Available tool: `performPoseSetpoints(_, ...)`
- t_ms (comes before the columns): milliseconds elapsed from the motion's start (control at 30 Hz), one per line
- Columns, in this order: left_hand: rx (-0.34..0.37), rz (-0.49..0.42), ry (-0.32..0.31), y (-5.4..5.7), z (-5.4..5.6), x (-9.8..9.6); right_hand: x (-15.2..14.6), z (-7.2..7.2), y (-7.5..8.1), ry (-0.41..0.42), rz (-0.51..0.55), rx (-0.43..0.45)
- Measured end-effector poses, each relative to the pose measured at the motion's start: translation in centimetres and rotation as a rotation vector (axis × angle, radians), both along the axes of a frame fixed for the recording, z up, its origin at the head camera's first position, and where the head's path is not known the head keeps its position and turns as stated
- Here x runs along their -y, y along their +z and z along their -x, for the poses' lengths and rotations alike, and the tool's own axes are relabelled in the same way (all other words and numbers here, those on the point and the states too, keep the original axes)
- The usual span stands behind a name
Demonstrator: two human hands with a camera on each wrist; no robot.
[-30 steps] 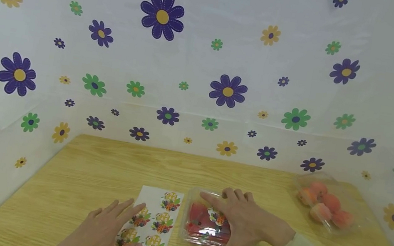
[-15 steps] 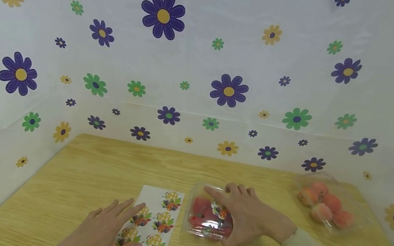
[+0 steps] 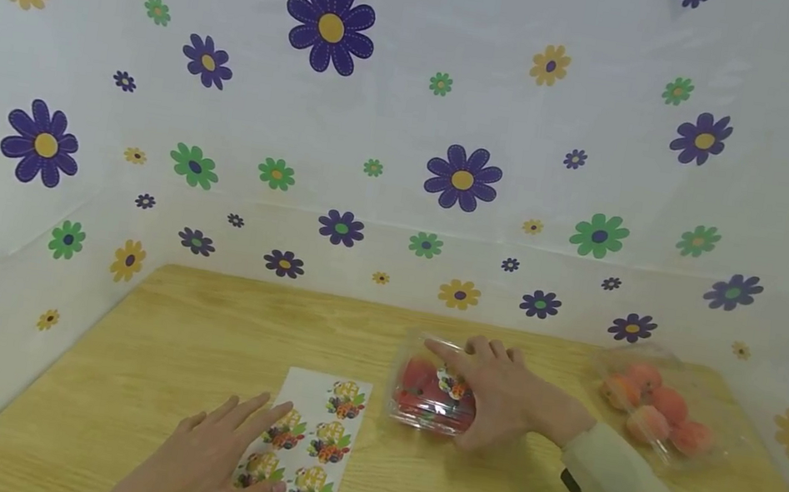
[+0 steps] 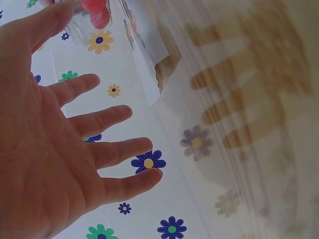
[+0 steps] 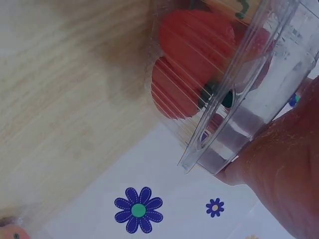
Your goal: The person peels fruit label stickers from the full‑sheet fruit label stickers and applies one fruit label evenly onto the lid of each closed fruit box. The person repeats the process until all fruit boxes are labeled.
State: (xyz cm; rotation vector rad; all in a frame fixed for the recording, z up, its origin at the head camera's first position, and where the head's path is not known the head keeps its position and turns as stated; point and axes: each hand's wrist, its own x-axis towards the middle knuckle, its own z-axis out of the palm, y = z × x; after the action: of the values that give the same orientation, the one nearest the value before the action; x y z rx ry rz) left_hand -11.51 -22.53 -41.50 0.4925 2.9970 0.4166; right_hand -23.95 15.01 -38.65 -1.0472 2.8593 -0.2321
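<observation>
My right hand (image 3: pixel 506 392) grips a clear plastic box (image 3: pixel 408 416) of red fruit (image 3: pixel 419 376) from its right side, fingers spread over the lid. On the lid is a fruit-picture sticker (image 3: pixel 453 382), partly covered by the hand. The right wrist view shows the thumb against the box's side and the red fruit (image 5: pixel 197 45) through the ribbed wall. My left hand (image 3: pixel 215 448) is held over the left part of a white sticker sheet (image 3: pixel 307 385), its fingers straight and holding nothing. In the left wrist view the palm (image 4: pixel 55 154) and spread fingers show.
A second clear box (image 3: pixel 709 399) with several peach-like orange-pink fruits (image 3: pixel 651 412) stands at the table's right rear. The wood-grain table (image 3: pixel 201 328) backs onto a white sheet (image 3: pixel 382 118) printed with flowers, which rises behind and at both sides.
My right hand has carried or slid the box of red fruit away from me and slightly right. My left hand and the sticker sheet have stayed in place.
</observation>
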Motion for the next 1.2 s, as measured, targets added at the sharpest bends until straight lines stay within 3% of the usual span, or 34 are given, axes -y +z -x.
performPoseSetpoints(300, -0.020, -0.008, -0.011, -0.1, 0.1, 0.3, 0.2, 2.6, 0.6, -0.046, -0.053, -0.046)
performPoseSetpoints(633, 0.008, -0.011, -0.013, -0.1, 0.2, 0.4, 0.5, 4.8, 1.3, -0.055, -0.051, -0.019)
performPoseSetpoints(933, 0.020, -0.013, -0.008, -0.1, 0.2, 0.5, 0.3, 5.8, 1.2, -0.095, -0.073, 0.048)
performPoseSetpoints(1200, 0.020, -0.021, -0.010, -0.1, 0.2, 0.6, 0.2, 5.8, 0.9, -0.069, -0.050, 0.103)
